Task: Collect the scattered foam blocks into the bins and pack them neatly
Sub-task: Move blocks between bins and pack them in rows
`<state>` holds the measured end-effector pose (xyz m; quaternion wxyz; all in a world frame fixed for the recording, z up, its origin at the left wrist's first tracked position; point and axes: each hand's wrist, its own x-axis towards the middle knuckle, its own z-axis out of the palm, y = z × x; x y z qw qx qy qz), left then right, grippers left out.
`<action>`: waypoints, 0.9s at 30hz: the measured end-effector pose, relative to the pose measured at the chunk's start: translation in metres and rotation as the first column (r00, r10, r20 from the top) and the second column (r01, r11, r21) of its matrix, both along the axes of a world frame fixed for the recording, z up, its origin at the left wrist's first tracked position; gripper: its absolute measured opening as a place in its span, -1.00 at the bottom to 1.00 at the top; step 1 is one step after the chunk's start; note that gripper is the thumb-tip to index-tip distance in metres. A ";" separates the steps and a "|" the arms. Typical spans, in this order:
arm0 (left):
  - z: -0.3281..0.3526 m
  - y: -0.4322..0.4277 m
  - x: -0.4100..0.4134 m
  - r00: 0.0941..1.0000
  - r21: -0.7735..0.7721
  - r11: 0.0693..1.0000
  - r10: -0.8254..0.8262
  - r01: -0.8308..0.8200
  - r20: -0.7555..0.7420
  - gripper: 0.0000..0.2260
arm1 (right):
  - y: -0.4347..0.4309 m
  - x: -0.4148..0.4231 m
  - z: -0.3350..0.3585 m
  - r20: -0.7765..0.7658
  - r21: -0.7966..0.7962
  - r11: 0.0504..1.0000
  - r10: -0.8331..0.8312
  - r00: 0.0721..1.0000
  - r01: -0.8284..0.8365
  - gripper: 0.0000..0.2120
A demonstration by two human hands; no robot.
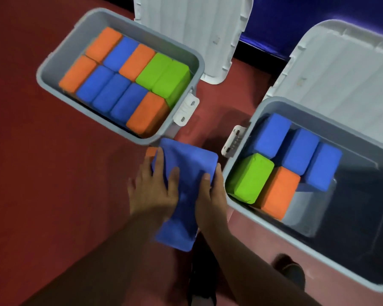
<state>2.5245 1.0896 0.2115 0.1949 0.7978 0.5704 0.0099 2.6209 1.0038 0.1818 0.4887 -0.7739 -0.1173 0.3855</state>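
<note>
Between left bin (60, 51) and right bin (272, 227) | blue foam block (186, 164) squeezed, my left hand (153, 191) and right hand (210, 195) both gripping it | risk: soft foam may slip, landing crooked

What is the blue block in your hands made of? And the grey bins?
The blue block, held by the left hand and right hand, looks like soft matte foam: no shine, rounded corners, creases where it is gripped. The grey bins look like hard, smooth plastic: moulded rims, faint sheen.
</note>
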 end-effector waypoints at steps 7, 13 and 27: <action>0.028 -0.011 0.018 0.975 -0.089 0.991 -0.078 0.098 0.209 -0.26 | -0.017 0.023 0.027 -0.003 0.173 0.981 -0.087 0.996 0.086 -0.45; 0.053 -0.031 0.124 0.917 -0.071 0.964 -0.219 0.256 0.334 -0.36 | -0.057 0.136 0.066 -0.183 0.147 0.958 -0.220 0.958 0.248 -0.47; 0.072 -0.226 0.307 0.903 -0.829 0.480 0.151 0.288 0.401 -0.34 | -0.259 0.253 0.128 -0.336 0.096 0.753 -0.591 0.734 0.651 -0.41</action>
